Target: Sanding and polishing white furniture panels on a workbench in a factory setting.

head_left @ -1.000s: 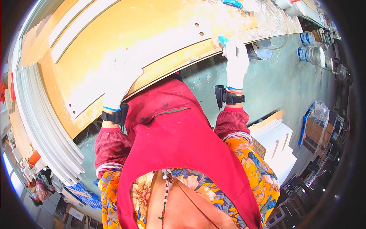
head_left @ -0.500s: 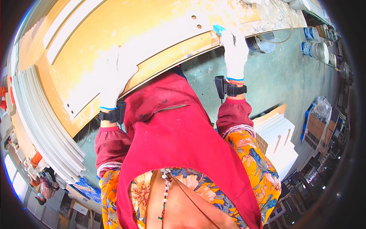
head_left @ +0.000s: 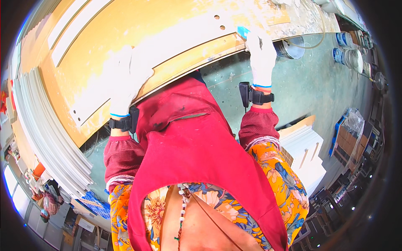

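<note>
A long white board [head_left: 184, 45] with small round holes near its ends lies along the near edge of a yellow-brown worktable [head_left: 94, 56]. My left hand [head_left: 125, 81], in a white glove, lies flat on the board's left part, its thumb apart near the board's front edge; glare washes out its fingers. Gloved in white too, my right hand [head_left: 261, 52] is closed on a small blue flat piece [head_left: 243, 32] near the board's right end. The blue piece's exact kind cannot be made out. Black straps with small boxes circle both wrists.
White strips [head_left: 69, 35] lie farther back on the table. Stacked pale panels [head_left: 54, 134] stand at the left. White-and-blue buckets [head_left: 348, 57] stand on the floor at the right, one bucket [head_left: 291, 48] by the table edge. More white panels [head_left: 305, 154] are beside my right arm.
The whole view has shifted slightly. My right hand, still closed on the blue piece, appears a little farther right; my left hand stays on the board in nearly the same place.
</note>
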A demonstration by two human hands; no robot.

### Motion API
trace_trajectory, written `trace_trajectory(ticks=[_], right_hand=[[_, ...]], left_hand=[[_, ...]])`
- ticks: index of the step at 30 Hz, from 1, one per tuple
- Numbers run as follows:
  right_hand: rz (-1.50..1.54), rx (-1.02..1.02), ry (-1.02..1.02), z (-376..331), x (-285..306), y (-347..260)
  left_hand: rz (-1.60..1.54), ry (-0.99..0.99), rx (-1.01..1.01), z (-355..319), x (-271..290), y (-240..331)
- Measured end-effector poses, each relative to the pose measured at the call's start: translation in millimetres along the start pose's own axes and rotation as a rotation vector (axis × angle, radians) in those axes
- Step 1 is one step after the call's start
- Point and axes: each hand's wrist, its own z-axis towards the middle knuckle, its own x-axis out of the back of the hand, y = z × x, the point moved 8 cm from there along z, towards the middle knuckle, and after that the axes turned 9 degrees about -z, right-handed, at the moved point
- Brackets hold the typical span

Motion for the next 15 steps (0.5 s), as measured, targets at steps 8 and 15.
trace_trajectory(ticks=[8,15], right_hand=[[0.075,-0.022,0.041,0.4,3.9,-1.7],[0.114,-0.083,-0.021,4.4,0.8,14.5]], left_hand=[[-0.030,-0.017,0.046,2.3,-0.4,-0.3],[-0.015,-0.005,-0.008,4.9,3.1,6.9]])
